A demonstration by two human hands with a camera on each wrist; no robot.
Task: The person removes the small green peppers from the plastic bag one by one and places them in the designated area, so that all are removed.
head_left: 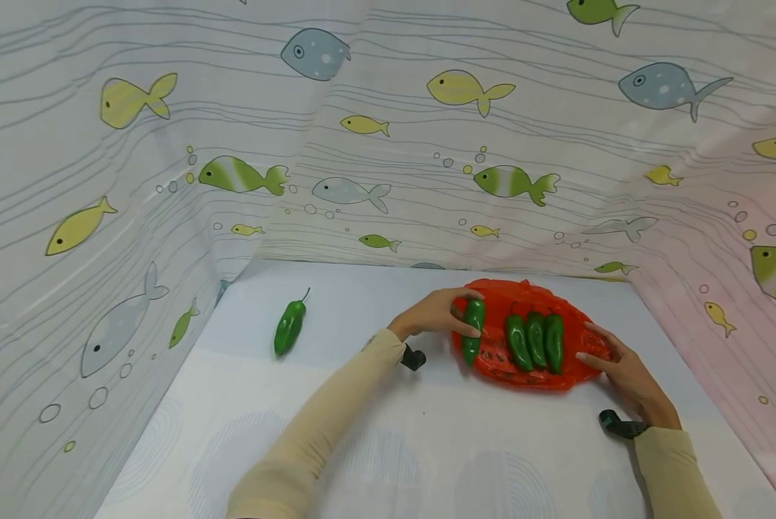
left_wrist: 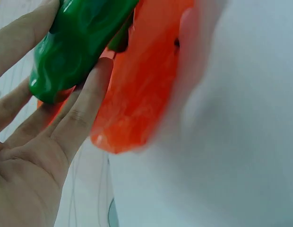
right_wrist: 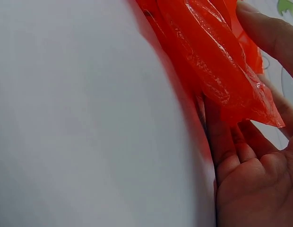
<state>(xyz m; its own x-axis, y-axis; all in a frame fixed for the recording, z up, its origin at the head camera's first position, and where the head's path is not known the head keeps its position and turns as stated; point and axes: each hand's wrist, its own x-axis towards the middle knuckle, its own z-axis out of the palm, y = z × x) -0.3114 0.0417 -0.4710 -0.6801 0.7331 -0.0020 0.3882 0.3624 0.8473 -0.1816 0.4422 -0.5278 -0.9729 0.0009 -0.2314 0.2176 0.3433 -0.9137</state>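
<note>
A red plastic bag (head_left: 572,324) lies flat on the table's right half. My left hand (head_left: 434,313) holds a green chili pepper (head_left: 473,335) over the bag's left side, thumb and fingers on either side of it; the left wrist view shows the pepper's (left_wrist: 71,52) rounded end between the fingers. Three more green peppers (head_left: 535,342) lie side by side on the bag. At the bag's right edge, my right hand (head_left: 630,375) grips the crumpled plastic. In the right wrist view, fingers reach under the bag (right_wrist: 217,61) and the thumb is above it.
Another green pepper (head_left: 289,328) with a long stem lies alone on the left of the white table (head_left: 426,440). Fish-printed sheeting (head_left: 400,158) walls the table at the back and both sides.
</note>
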